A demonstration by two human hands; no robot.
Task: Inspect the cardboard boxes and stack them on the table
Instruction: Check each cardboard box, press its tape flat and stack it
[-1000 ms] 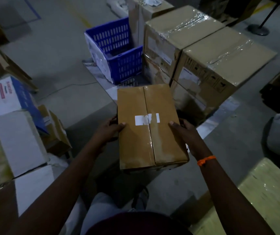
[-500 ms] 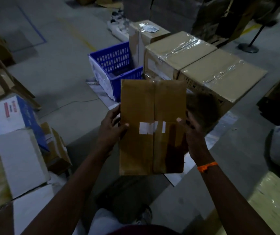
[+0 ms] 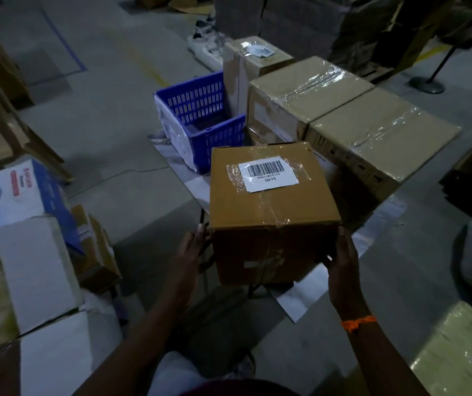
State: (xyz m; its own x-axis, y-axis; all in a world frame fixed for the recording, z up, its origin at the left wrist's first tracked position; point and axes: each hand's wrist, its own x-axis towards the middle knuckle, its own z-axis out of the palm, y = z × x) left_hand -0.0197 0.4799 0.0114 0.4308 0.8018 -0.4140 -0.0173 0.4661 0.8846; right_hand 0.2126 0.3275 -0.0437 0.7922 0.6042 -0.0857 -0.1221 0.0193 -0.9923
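Grey concrete floor (image 3: pixel 109 115) spreads across a dim storeroom, crowded with cartons on every side. Held up over it, between the person's two hands, is a small brown cardboard box (image 3: pixel 271 212) sealed with clear tape, its top face carrying a white barcode label (image 3: pixel 267 173) printed "50/15". The left hand (image 3: pixel 192 250) lies flat against the box's left side with fingers extended, and the right hand (image 3: pixel 340 252) presses the right side with the thumb on the near face, so the box is clamped between the two palms; an orange thread band (image 3: pixel 359 322) circles the right wrist. Just behind the held box stands a blue slotted plastic crate (image 3: pixel 200 121), open at the top; its inside looks mostly bare, though the bottom is too dark to tell what lies there. To the crate's right, two large tan cardboard cartons (image 3: pixel 351 118) wrapped in shiny film sit side by side and touching, with a taller narrow taped carton (image 3: pixel 246 64) behind them. At the left edge lie a white and blue printed fan box (image 3: pixel 14 192), a plain white carton (image 3: pixel 34 270) nearer the camera, and a small brown box (image 3: pixel 94 250) tucked just beside them. All of these are closed, so their contents cannot be seen. A pale yellowish wrapped surface (image 3: pixel 463 347) shows at the lower right corner.
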